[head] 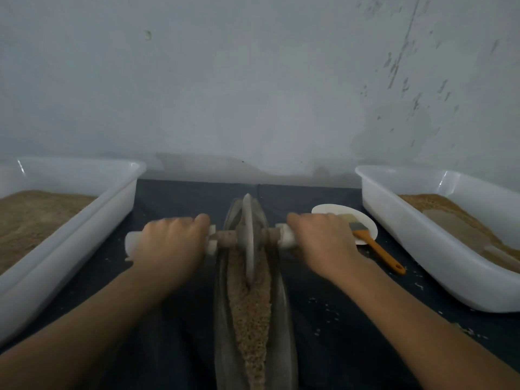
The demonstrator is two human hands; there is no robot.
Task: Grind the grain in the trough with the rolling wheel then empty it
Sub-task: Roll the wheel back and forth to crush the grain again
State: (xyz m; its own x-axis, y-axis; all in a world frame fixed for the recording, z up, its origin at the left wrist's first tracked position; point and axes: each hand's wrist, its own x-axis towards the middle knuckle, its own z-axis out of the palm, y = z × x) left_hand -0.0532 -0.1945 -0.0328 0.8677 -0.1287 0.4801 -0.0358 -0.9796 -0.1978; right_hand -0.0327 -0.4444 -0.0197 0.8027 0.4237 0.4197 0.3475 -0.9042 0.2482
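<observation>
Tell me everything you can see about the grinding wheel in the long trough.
The thin grey disc wheel stands upright on edge in the long narrow grey trough, in its far half, its rim sunk into the brown crushed grain. A brown wooden axle runs through its hub, with white sleeves at both ends. The left hand and right hand each grip one sleeve from above.

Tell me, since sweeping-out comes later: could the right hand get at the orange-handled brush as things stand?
Probably yes. The brush lies just beside the right hand, across the white plate, nothing between. But its fingers grip the wheel handle, so it must let go first.
</observation>
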